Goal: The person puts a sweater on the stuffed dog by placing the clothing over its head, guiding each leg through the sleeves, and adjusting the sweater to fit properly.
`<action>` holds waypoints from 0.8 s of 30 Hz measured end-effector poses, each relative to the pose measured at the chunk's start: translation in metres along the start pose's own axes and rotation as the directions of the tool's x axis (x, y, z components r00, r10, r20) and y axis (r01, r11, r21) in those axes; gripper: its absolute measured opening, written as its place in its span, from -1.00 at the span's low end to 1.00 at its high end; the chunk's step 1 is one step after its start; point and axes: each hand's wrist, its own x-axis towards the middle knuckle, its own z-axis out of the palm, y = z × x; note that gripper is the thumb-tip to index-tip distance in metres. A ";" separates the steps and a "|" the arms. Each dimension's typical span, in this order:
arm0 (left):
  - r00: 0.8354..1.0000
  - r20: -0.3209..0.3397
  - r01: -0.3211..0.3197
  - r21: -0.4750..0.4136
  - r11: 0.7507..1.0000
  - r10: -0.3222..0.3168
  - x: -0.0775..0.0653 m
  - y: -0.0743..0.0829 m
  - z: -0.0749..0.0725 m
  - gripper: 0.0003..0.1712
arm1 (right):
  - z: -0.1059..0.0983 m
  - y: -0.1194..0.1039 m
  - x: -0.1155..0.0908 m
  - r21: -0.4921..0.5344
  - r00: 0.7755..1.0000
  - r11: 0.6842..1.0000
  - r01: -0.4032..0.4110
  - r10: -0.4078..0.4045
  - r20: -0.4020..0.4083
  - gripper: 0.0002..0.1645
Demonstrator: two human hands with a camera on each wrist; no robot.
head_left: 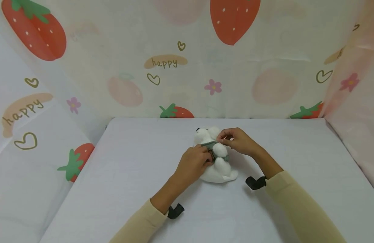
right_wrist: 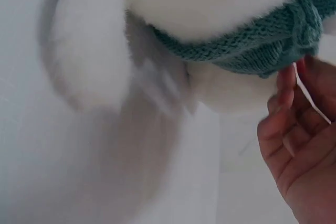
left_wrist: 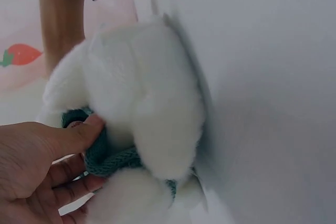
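A white plush toy animal sits on the white table, wearing a green knitted sweater. My left hand is at the front of its body; in the left wrist view its thumb and fingers pinch the sweater close to a small round reddish button. On the opposite side, up by the toy's head, my right hand pinches the sweater's edge between thumb and fingertips, as the right wrist view shows. Part of the toy's front is hidden behind the left hand.
The white-covered table extends around the toy. Behind it hangs a curtain printed with strawberries, hearts and flowers, with more cloth at both sides. Black wrist devices stick out at the cuffs of the beige sleeves.
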 end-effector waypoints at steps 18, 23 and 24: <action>0.998 0.044 0.042 -0.042 0.998 -0.040 0.000 -0.010 -0.009 -0.87 | 0.009 -0.014 -0.006 -0.222 0.971 0.975 0.001 -0.055 -0.234 -0.84; 0.985 -0.089 0.130 -0.160 0.978 -0.146 0.003 -0.014 -0.010 -0.82 | 0.011 -0.040 -0.028 -0.329 0.954 0.944 0.035 -0.129 -0.269 -0.71; 0.979 -0.113 0.148 -0.161 0.976 -0.167 0.004 -0.015 -0.009 -0.78 | 0.014 -0.045 -0.032 -0.375 0.958 0.926 0.035 -0.139 -0.253 -0.69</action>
